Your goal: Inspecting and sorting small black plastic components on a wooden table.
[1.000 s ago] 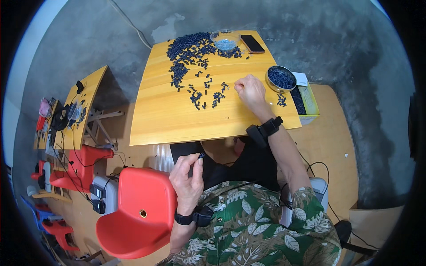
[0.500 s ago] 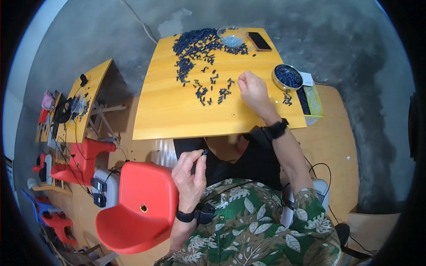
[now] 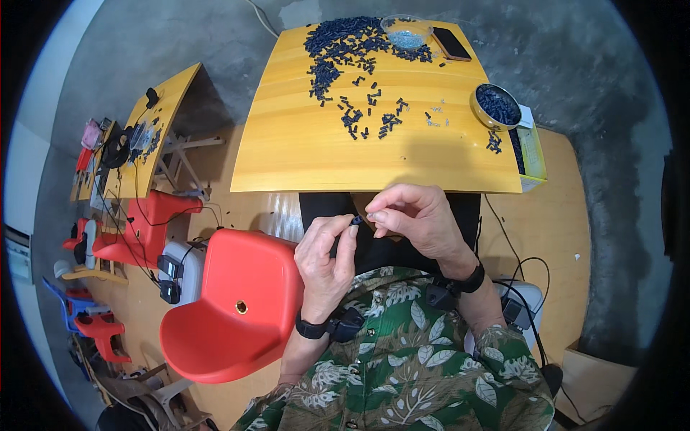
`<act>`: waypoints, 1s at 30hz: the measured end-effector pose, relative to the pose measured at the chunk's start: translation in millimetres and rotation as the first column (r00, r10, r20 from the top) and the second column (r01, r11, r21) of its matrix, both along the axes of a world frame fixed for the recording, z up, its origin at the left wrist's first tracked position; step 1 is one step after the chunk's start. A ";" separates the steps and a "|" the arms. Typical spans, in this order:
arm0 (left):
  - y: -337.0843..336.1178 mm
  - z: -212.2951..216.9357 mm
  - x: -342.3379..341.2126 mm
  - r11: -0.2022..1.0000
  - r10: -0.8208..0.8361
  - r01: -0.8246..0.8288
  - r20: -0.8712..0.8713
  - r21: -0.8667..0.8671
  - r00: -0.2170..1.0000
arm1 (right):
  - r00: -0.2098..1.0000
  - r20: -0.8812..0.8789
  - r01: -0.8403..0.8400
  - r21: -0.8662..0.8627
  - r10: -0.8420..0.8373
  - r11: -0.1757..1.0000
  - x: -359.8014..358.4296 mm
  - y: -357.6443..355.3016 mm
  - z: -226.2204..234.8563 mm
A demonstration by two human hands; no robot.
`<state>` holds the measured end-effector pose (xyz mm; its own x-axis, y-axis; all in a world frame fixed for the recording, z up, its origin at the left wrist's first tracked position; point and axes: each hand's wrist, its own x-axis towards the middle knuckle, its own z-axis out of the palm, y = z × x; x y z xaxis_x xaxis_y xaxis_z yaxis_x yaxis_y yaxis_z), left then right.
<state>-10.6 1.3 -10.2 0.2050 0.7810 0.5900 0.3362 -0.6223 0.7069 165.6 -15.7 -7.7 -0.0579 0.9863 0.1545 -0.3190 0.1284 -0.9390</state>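
My left hand (image 3: 323, 255) pinches a small dark blue plastic piece (image 3: 356, 220) between thumb and fingertips, above my lap and just off the table's near edge. Close beside it, my right hand (image 3: 424, 223) has thumb and forefinger pressed together, their tips almost at the piece. Whatever lies between those right fingertips is too small to name. On the yellow table (image 3: 309, 158), many similar dark pieces lie in a heap (image 3: 338, 39), with loose ones (image 3: 389, 122) nearer me. Several tiny clear bits (image 3: 435, 115) are scattered to their right.
A clear dish (image 3: 392, 24) of pale blue bits stands at the back beside a phone (image 3: 451, 44). A metal bowl (image 3: 480, 118) full of dark pieces sits at the right edge, by a yellow box (image 3: 532, 154). A red chair (image 3: 241, 273) stands to my left.
My right hand has come back from over the table to my left hand, going from a closed fist to a pinch. The left still holds its piece. The view has shifted, and tiny clear bits now show.
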 end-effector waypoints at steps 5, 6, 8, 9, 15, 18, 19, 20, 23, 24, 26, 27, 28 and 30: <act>-0.5 0.1 1.3 0.998 -0.014 0.016 -0.021 0.059 1.000 | 0.997 0.067 0.028 0.003 -0.028 1.000 -5.6 -1.5 -3.4; -0.4 0.2 1.5 0.997 -0.008 0.010 -0.029 0.074 1.000 | 0.997 0.057 0.046 0.017 -0.047 0.999 -7.5 -1.5 -4.1; 0.0 0.1 1.5 0.996 -0.002 0.005 -0.038 0.088 0.999 | 0.997 0.045 0.065 0.032 -0.066 0.997 -8.4 -1.2 -4.7; 0.3 0.2 1.1 0.994 0.003 0.004 -0.063 0.106 0.998 | 0.986 0.139 0.086 0.077 -0.096 0.993 -8.2 -0.9 -4.5; 2.0 1.2 -2.8 0.987 -0.004 0.030 -0.159 0.160 0.987 | 0.850 0.448 0.108 0.368 -0.278 0.924 -6.0 -1.2 3.4; 2.8 2.3 -3.9 0.987 -0.036 0.060 -0.159 0.151 0.987 | 0.843 0.469 0.103 0.340 -0.264 0.935 -4.0 -3.6 5.3; 2.5 2.9 -4.2 0.990 -0.058 0.075 -0.142 0.117 0.988 | 0.870 0.449 0.098 0.246 -0.203 0.964 -2.1 -4.6 4.3; 2.2 3.6 -4.6 0.990 -0.058 0.076 -0.141 0.121 0.988 | 0.870 0.449 0.099 0.246 -0.204 0.964 1.9 -2.7 2.4; 1.3 4.9 -5.0 0.988 -0.147 0.152 -0.096 0.040 0.984 | 0.945 -0.097 -0.321 -0.110 0.312 0.941 14.8 15.7 -9.0; 2.1 4.4 -3.7 0.985 -0.166 0.170 -0.073 0.042 0.983 | 0.945 -0.090 -0.324 -0.102 0.316 0.941 14.1 19.8 -14.4; 3.0 3.1 -4.1 0.982 -0.183 0.185 -0.048 0.045 0.982 | 0.774 -0.438 -0.552 -0.114 0.457 0.826 9.9 23.6 -24.4; 2.4 2.3 -5.8 0.982 -0.186 0.187 -0.045 0.025 0.982 | 0.740 -0.502 -0.578 -0.133 0.448 0.805 6.5 23.8 -28.4; 2.5 1.0 -7.2 0.985 -0.174 0.174 -0.050 -0.007 0.984 | 0.757 -0.486 -0.568 -0.158 0.437 0.808 4.2 25.3 -31.0; 4.4 -3.9 -7.6 0.987 -0.144 0.146 0.034 -0.071 0.989 | 0.737 -0.504 -0.601 -0.185 0.450 0.777 1.4 30.5 -33.0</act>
<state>-18.3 5.7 -14.1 0.3034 0.7853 0.5397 0.2251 -0.6095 0.7602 166.9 14.8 -40.7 -0.5880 0.8085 -0.0232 -0.6020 -0.4566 -0.6551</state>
